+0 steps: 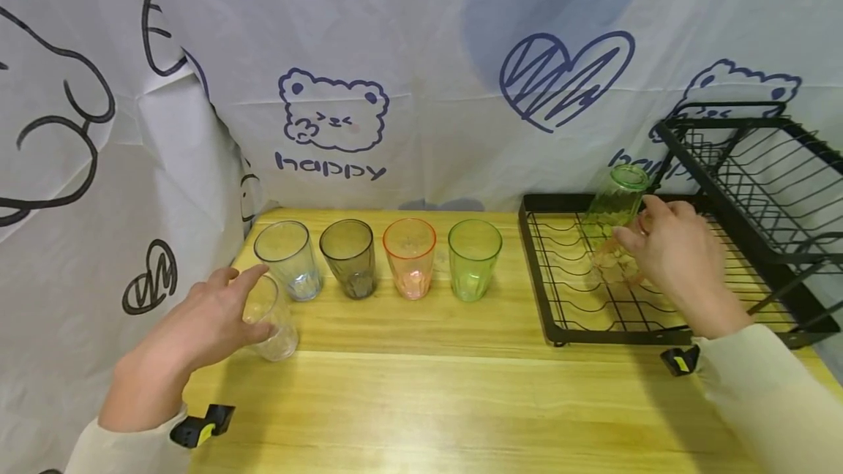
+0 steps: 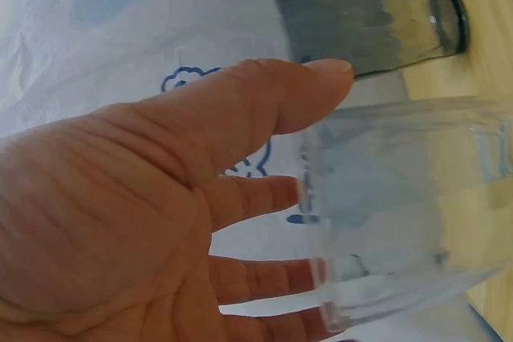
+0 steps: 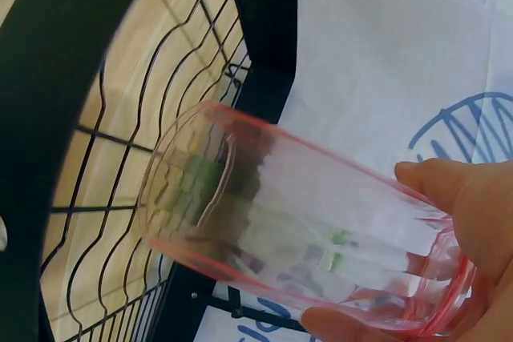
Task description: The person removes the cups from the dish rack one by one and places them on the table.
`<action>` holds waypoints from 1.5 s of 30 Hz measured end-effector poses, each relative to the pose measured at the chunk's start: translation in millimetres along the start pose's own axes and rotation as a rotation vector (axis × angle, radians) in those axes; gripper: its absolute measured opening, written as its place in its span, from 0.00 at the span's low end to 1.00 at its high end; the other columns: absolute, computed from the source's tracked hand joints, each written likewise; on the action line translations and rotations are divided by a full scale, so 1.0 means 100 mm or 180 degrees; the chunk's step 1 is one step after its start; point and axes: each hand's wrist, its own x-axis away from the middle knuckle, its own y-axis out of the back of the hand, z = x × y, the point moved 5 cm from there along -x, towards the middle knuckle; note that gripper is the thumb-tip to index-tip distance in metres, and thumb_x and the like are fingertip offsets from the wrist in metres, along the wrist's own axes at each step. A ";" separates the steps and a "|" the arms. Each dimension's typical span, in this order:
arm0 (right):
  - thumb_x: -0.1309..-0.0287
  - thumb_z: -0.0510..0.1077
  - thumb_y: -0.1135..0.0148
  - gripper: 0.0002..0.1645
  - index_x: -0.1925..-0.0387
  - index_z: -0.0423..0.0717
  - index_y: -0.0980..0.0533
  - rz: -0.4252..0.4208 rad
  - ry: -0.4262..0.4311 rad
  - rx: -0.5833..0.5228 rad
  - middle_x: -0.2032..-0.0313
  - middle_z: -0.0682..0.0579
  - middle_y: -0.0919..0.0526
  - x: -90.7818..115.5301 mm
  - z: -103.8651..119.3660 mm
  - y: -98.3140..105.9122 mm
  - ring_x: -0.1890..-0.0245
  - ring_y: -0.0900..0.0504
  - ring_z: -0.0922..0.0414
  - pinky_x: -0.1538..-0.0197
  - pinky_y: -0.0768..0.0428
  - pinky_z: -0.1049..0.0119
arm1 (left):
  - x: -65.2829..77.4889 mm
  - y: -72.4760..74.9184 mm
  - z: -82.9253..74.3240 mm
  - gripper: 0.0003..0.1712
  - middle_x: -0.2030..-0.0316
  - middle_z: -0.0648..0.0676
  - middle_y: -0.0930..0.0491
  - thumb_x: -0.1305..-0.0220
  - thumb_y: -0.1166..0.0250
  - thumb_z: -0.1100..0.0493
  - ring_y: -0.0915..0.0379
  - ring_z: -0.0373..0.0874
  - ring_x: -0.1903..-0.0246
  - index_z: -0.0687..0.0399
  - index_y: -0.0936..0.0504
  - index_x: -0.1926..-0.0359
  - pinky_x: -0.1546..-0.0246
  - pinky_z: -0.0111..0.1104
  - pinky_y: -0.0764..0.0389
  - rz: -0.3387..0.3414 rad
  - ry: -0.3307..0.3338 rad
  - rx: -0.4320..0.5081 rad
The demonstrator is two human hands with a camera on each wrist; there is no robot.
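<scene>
My right hand (image 1: 685,258) grips an upside-down pink glass (image 3: 321,214) by its base, the rim pointing down at the wire dish rack (image 1: 536,269). Whether that rim touches the wires, I cannot tell. Just behind it, a green glass (image 1: 612,203) stands inverted on the rack. At the left, my left hand (image 1: 197,320) is beside the rim of a clear glass (image 1: 279,339), thumb and fingers extended and spread; in the left wrist view the fingertips (image 2: 284,194) reach the rim. The clear glass stands upright on the table, partly hidden by the hand.
A row of upright glasses stands along the back of the table: pale blue (image 1: 286,254), grey (image 1: 349,258), orange-pink (image 1: 410,258) and green (image 1: 474,262). The rack's raised upper tier (image 1: 757,167) overhangs at the right. A printed cloth (image 1: 428,93) hangs behind.
</scene>
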 end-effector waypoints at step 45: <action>0.27 0.65 0.40 0.40 0.23 0.50 0.30 -0.0317 -0.0428 -0.1689 0.37 0.36 0.20 0.58 0.21 0.07 0.41 0.21 0.36 0.46 0.20 0.39 | -0.79 -0.68 -2.80 0.32 0.28 0.46 0.26 0.32 0.27 0.41 0.33 0.49 0.26 0.36 0.23 0.29 0.27 0.49 0.28 -0.0350 -0.1535 0.1872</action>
